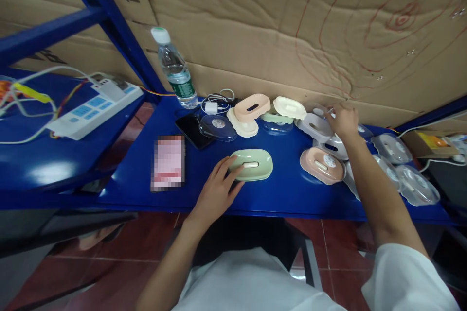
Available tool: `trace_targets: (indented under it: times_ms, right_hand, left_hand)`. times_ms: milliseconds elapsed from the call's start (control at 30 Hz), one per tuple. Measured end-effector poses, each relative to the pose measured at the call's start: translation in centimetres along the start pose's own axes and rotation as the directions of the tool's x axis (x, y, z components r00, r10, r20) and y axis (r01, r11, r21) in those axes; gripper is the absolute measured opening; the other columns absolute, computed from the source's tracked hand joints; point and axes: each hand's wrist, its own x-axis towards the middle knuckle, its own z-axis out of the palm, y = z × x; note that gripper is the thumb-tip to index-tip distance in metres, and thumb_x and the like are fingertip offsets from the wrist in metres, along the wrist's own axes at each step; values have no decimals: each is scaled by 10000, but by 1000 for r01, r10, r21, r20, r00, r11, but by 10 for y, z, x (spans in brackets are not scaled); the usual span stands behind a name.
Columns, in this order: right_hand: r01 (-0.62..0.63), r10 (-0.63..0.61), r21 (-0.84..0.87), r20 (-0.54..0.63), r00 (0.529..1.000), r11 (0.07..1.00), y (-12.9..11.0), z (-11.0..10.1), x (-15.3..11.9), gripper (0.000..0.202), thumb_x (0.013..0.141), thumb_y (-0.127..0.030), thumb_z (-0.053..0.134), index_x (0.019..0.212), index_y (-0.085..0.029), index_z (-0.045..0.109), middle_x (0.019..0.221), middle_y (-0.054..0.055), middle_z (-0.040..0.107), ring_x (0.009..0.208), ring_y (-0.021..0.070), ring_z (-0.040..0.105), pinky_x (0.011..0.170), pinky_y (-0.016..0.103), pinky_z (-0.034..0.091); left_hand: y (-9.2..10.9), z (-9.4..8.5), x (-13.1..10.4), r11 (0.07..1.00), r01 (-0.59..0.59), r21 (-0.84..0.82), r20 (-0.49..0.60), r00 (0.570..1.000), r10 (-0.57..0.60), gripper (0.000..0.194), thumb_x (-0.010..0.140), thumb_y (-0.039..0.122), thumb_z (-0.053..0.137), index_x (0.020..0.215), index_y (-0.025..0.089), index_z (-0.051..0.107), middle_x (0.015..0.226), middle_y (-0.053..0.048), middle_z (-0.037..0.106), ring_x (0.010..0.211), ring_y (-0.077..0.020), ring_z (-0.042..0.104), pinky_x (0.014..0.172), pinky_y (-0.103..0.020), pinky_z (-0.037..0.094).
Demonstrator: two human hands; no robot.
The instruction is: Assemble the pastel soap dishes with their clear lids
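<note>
A light green oval soap dish (266, 158) with a pale bar in its middle slot lies near the front of the blue table. At its left end is my left hand (218, 185), its fingers over the rim and the thumb at the near edge, holding the dish. My right hand (345, 120) reaches to the back right among the dishes, fingers pinched on what looks like a clear plastic lid (318, 109). Below that hand lie a grey-white dish (314, 126) and, closer to me, a pink-beige dish (318, 167) with a round label.
Several clear lids (418, 185) lie on the right. Peach (251, 107) and cream dishes (290, 107) are piled at the back. A water bottle (178, 75), a charger (212, 107), a dark phone (193, 129) and a blurred-out rectangle (168, 163) are on the left. Cardboard (237, 24) stands behind.
</note>
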Motion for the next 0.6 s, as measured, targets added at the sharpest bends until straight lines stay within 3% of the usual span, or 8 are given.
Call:
trace_targets:
  times_ms: [133,200,267,333,433,500,600]
  right_hand:
    - [32,-29,30,-117,993,999,-47,-31,-21,491,1152,-519,381,1306,-221,740,1151,229,692,1138,334,626,1019,564,513]
    - [91,-73,76,-202,977,993,-89,-46,-48,436,1155,-352,399,1495,-237,645,1191,213,659,1180,322,643,1009,545,561]
    - [196,-160,141,-232,959,970,-136,-54,-84,505,1131,-230,430,1620,-308,528,1196,158,649,1248,299,667,1032,520,601]
    - [328,-311,257,-104,945,909,-178,-56,-119,629,1094,-121,419,1671,-370,457,1305,114,663,1380,304,643,1088,535,607]
    - [285,-319,445,0,948,849,-219,-49,-153,714,1068,-61,415,1722,-345,373,1457,123,667,1438,298,622,1141,531,583]
    - [249,-311,501,43,949,829,-231,-44,-160,695,1077,-103,461,1725,-340,369,1537,123,646,1439,293,626,1157,529,568]
    - [257,-393,530,160,906,808,-236,-44,-158,693,1094,-234,568,1740,-319,330,1606,116,607,1483,295,592,1217,550,511]
  left_hand:
    - [-1,-3,-5,988,-1,-154,83,996,14,387,1075,270,647,1459,297,608,1658,-116,485,1514,-318,542,1237,-551,535]
    - [0,-5,-7,978,39,-207,133,991,-11,505,1065,281,667,1549,330,530,1715,-118,403,1512,-310,553,1225,-526,551]
    - [2,-7,-7,970,92,-225,171,984,-54,663,1058,274,678,1652,360,398,1740,-119,360,1541,-311,526,1222,-504,556]
    - [4,-9,-5,964,128,-232,192,978,-83,781,1052,267,687,1709,380,280,1742,-114,359,1576,-311,486,1226,-482,552]
    - [5,-10,-4,960,137,-242,215,973,-85,870,1049,271,695,1738,397,179,1756,-114,337,1598,-310,457,1224,-459,550]
    - [5,-10,-4,961,129,-243,233,970,-71,903,1045,302,711,1744,404,149,1758,-118,333,1599,-318,455,1219,-463,550]
    - [3,-9,-4,962,126,-244,268,962,-58,935,1037,356,729,1748,400,123,1730,-121,389,1592,-319,463,1243,-485,519]
